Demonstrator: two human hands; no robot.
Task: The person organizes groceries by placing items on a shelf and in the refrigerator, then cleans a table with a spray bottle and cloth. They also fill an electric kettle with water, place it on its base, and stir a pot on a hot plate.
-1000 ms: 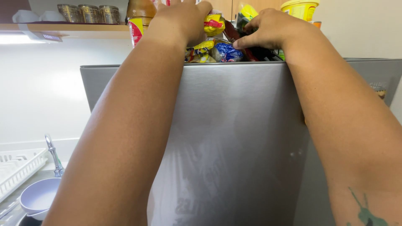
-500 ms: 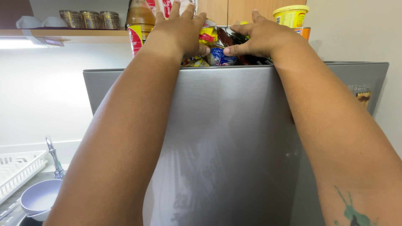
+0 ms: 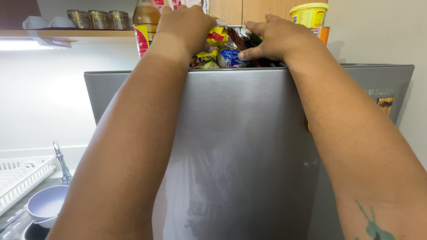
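Overhead, the left hand (image 3: 184, 29) clutches a yellow snack packet (image 3: 216, 35), while the right hand (image 3: 273, 38) pinches a blue packet (image 3: 230, 57). Both packets sit in a heap on top of the grey refrigerator (image 3: 240, 146). A bottle (image 3: 144, 20) and yellow tub (image 3: 308, 14) flank the heap.

Under the left hand (image 3: 184, 26), a packet (image 3: 216, 34) is showing yellow with a red patch; just beside the right hand's (image 3: 271, 38) thumb a blue packet (image 3: 230, 57) is glinting. Below both hands the fridge (image 3: 240, 146) is gleaming brushed silver-grey. Left of the left hand an amber bottle (image 3: 146, 20) is wearing a red-and-yellow label; right of the right hand a yellow tub (image 3: 309, 14) is sitting.
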